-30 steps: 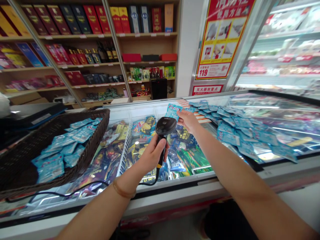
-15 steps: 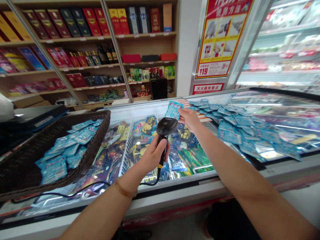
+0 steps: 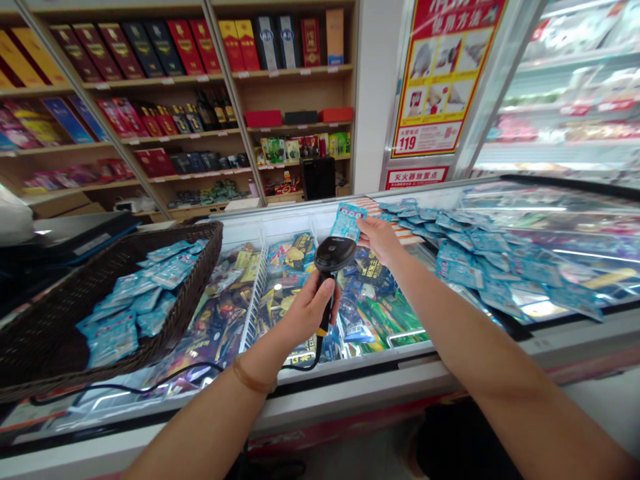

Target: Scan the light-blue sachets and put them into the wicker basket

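Your left hand [image 3: 310,307] has its fingers wrapped round the handle of a black scanner [image 3: 335,253], their far ends partly hidden by the grip; your right hand [image 3: 377,239] pinches a blue packet [image 3: 346,220] by its right edge, some fingertips out of sight; the packet is raised above the freezer [image 3: 350,388], just behind the scanner's head, which covers its lower edge; you cannot tell from here whether the two touch.

To your left, the wicker basket [image 3: 197,293] holds more blue packets [image 3: 155,287] and is cut off by the frame; to your right, the overlapping pile [image 3: 480,253] hides many of its own packets.

On the poster [image 3: 430,87] you can read "使用方法" and "119", its top line cropped; the sign [image 3: 417,177] below reads "灭火器放置点"; the held packet's print and the scanner's marking are too small to read.
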`<state>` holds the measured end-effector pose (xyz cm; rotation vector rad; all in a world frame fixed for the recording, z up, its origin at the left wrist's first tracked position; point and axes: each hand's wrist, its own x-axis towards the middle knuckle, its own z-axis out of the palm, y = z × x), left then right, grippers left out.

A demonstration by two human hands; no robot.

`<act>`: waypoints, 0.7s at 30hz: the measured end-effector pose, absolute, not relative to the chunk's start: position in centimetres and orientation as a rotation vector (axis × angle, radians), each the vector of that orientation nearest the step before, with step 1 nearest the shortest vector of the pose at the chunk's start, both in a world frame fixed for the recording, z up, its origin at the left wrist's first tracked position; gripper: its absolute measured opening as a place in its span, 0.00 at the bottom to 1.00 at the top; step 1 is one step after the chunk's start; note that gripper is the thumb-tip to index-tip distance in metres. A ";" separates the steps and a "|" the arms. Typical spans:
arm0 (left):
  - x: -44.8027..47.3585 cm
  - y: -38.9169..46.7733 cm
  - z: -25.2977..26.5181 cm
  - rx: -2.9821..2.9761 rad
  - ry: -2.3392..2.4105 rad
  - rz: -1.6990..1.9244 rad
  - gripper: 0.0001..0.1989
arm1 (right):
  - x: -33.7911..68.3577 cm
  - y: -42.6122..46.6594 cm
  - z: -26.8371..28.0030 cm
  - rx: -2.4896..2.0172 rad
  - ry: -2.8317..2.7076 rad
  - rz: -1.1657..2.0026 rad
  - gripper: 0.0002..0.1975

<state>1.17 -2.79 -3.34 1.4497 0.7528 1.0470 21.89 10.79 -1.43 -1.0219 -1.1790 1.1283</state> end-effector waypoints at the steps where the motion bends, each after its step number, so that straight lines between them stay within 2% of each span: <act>1: 1.3 -2.8 -3.3 1.442 0.760 1.051 0.28 | 21.7 10.7 -1.6 -1.031 -1.168 1.133 0.17; 8: 0.0 -3.2 -1.2 1.092 1.019 1.428 0.28 | 16.6 11.3 -1.4 -1.157 -1.161 1.261 0.08; 14: -6.0 -4.2 1.5 0.785 1.101 1.779 0.25 | 4.3 12.1 2.3 -1.032 -1.186 1.485 0.05; 21: -11.2 -5.4 1.0 0.648 1.125 1.944 0.26 | -8.8 12.1 4.0 -0.755 -1.205 1.819 0.10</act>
